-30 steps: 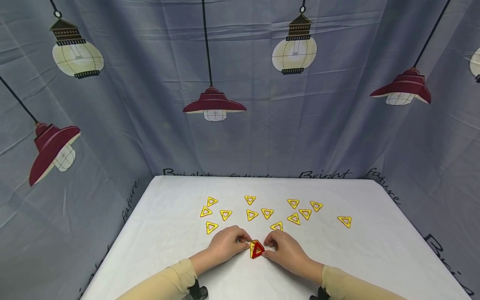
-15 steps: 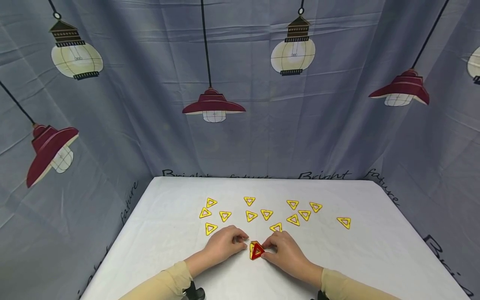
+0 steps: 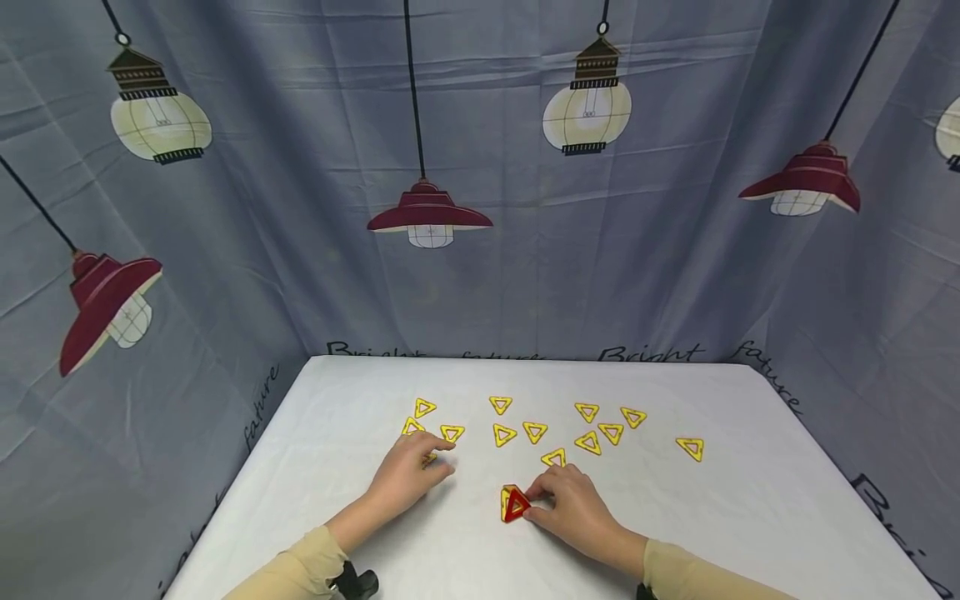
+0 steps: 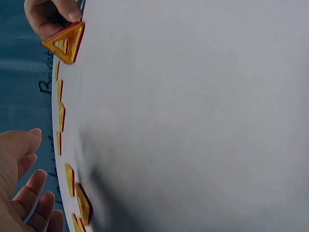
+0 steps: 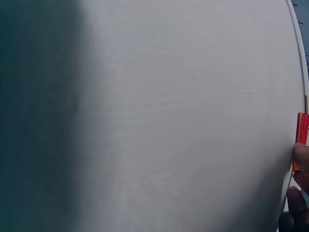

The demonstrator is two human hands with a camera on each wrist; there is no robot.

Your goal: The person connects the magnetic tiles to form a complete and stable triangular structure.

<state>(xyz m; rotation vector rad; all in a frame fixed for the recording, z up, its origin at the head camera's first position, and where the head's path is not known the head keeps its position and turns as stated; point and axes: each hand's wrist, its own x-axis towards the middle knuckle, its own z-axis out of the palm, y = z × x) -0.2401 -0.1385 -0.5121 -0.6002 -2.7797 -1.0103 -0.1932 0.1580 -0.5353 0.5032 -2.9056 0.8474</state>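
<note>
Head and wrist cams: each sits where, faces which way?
Head: worn on the head, facing forward and down; table, curtain, left hand, right hand, both sleeves.
Left wrist: worn there, looking across the table, image sideways; left hand lower left, right hand upper left.
Right wrist: worn there, facing mainly table; right hand's fingers at right edge, holding a red triangle.
Shared: head and left wrist both show both hands and yellow triangles.

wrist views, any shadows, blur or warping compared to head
Left wrist: soft dark shadow low on the white table, whose edge bows; right wrist: blurred dark band down the left, table edge bowed too; head: fairly even light, yellow triangles clear.
</note>
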